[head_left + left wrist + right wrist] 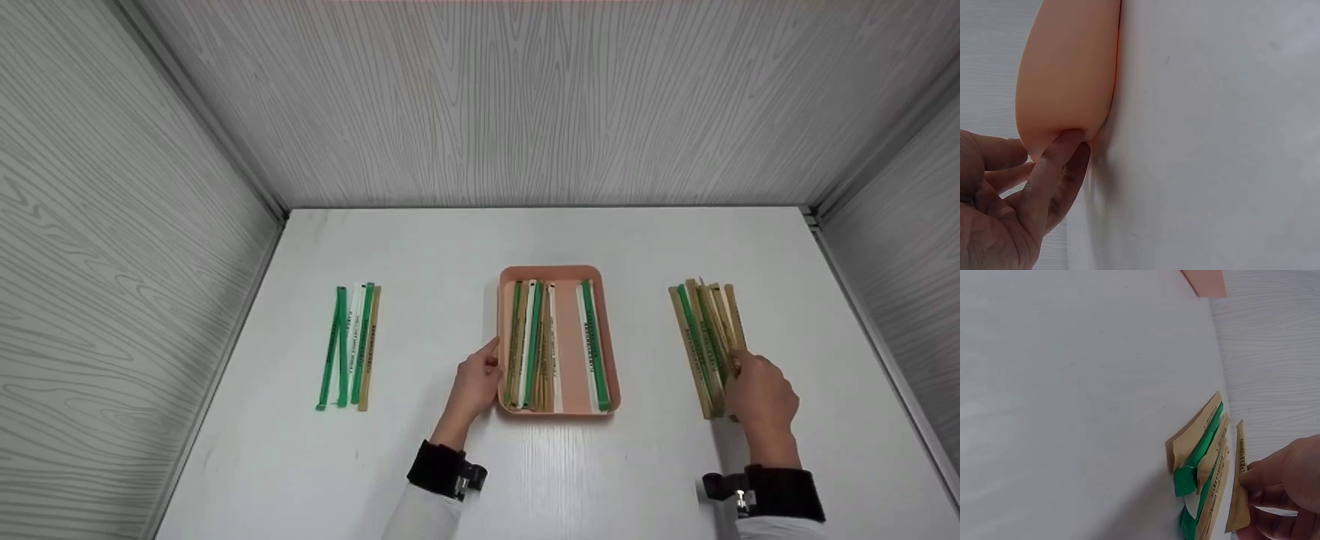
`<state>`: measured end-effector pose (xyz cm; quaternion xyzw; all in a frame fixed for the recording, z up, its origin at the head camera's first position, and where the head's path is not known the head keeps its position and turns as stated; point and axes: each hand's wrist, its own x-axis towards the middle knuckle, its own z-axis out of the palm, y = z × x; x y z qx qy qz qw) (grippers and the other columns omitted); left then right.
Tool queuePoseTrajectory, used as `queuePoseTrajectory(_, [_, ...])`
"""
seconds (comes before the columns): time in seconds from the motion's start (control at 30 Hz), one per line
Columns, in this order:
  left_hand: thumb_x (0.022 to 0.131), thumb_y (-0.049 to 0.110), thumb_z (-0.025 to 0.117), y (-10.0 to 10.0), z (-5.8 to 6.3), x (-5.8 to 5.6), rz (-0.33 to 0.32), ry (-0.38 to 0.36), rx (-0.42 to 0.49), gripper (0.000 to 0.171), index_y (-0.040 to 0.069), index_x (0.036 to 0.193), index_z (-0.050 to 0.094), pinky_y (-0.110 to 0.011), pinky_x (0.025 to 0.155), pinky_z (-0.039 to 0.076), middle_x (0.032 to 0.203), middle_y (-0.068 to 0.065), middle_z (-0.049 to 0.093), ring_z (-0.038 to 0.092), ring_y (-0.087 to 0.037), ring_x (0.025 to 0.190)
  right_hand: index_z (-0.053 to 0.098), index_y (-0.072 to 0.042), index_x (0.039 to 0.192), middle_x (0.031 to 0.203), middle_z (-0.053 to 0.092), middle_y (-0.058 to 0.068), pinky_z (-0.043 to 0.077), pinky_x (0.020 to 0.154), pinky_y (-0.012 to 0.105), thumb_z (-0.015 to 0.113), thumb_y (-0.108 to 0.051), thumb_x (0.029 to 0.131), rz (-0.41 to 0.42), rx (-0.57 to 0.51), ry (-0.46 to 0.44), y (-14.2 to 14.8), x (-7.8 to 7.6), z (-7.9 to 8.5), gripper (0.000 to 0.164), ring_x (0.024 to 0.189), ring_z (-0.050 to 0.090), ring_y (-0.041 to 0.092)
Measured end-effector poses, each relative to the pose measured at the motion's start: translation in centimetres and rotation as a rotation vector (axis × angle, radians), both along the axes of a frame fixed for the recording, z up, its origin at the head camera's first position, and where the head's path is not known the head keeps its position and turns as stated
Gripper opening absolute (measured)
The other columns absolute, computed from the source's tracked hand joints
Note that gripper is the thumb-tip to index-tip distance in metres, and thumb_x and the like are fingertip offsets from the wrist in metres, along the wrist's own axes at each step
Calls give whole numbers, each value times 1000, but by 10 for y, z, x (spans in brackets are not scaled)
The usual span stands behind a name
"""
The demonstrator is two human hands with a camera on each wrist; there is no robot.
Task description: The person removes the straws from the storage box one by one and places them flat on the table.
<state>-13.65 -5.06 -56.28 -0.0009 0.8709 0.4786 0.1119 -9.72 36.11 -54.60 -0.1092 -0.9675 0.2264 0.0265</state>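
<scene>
A shallow pink tray point(570, 271) lies on the table, with brown, green and white paper-wrapped straws point(592, 345) inside it lengthwise. At the tray's lower left side is my left hand point(474, 382); its fingers hold the wall near a corner, close-up in the left wrist view. To the right of the tray lies a fanned pile of brown and green wrapped straws point(694, 345). My right hand point(761, 390) pinches one brown paper-wrapped straw point(1239, 495) at the pile's right side, between thumb and fingers. That straw stands slightly apart from the others in the right wrist view.
Another group of green, white and brown wrapped straws point(356, 349) lies on the left part of the white table point(300, 480). Grey wood-grain panels point(480, 105) rise along the back and both sides.
</scene>
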Motion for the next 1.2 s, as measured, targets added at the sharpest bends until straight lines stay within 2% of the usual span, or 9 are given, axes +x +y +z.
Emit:
queuePoseTrajectory(0.13, [96, 1, 54, 0, -1, 0, 0, 1, 10, 54, 7, 148, 43, -37, 81, 52, 112, -15, 64, 63, -22, 99, 59, 9, 124, 89, 61, 26, 44, 43, 40, 54, -2, 90, -11, 2, -4, -4, -1, 0, 36, 64, 61, 34])
queuePoseTrajectory(0.27, [96, 1, 52, -1, -1, 1, 1, 0, 29, 54, 7, 149, 42, -35, 77, 53, 112, -14, 63, 63, -21, 97, 60, 9, 123, 97, 63, 28, 49, 49, 45, 57, -5, 91, 7, -10, 10, -19, -6, 4, 35, 74, 63, 40])
queuePoseTrajectory(0.37, [96, 1, 52, -1, -2, 2, -1, 6, 32, 54, 7, 149, 42, -34, 77, 53, 112, -13, 64, 63, -20, 96, 63, 9, 119, 97, 64, 26, 50, 54, 45, 59, -5, 92, 58, -26, 62, -38, -9, 7, 31, 78, 63, 39])
queuePoseTrajectory(0.5, [96, 1, 53, -1, -3, 1, 0, 14, 27, 54, 6, 149, 42, -36, 80, 52, 111, -13, 64, 63, -21, 98, 67, 5, 116, 89, 65, 18, 46, 52, 39, 63, -5, 91, 160, -30, 140, -71, -11, 12, 27, 71, 62, 29])
queuePoseTrajectory(0.67, [96, 2, 53, -1, -2, 1, 5, 8, 29, 54, 7, 149, 42, -37, 82, 52, 111, -13, 65, 63, -21, 99, 70, -1, 114, 86, 65, 11, 44, 48, 34, 66, -8, 90, 243, -25, 166, -112, -14, 18, 25, 63, 59, 19])
queuePoseTrajectory(0.83, [96, 2, 54, -1, -1, 1, 3, 12, 25, 54, 7, 149, 42, -38, 83, 52, 111, -14, 65, 63, -22, 100, 70, 0, 113, 86, 66, 9, 46, 49, 32, 68, -7, 90, 295, -75, 138, -145, -15, 18, 25, 64, 59, 16])
queuePoseTrajectory(1.0, [96, 2, 53, -1, -1, 1, -3, 20, 21, 54, 6, 148, 43, -38, 83, 52, 110, -13, 65, 63, -22, 100, 66, 9, 115, 96, 68, 20, 55, 67, 40, 66, -5, 91, 328, -147, 42, -169, -14, 15, 28, 83, 66, 29])
queuePoseTrajectory(1.1, [95, 1, 53, 0, -1, 1, -1, 21, 16, 54, 6, 148, 43, -38, 83, 52, 110, -13, 65, 63, -22, 99, 64, 12, 111, 96, 67, 26, 55, 70, 43, 64, -5, 92, 328, -116, 6, -180, -14, 11, 26, 88, 67, 35])
queuePoseTrajectory(1.2, [96, 1, 53, -1, -1, 1, 1, 16, 18, 54, 7, 148, 43, -37, 82, 52, 110, -13, 65, 63, -21, 99, 62, 14, 103, 88, 64, 30, 55, 62, 43, 61, 3, 90, 342, -11, 21, -187, -12, 8, 18, 80, 67, 38])
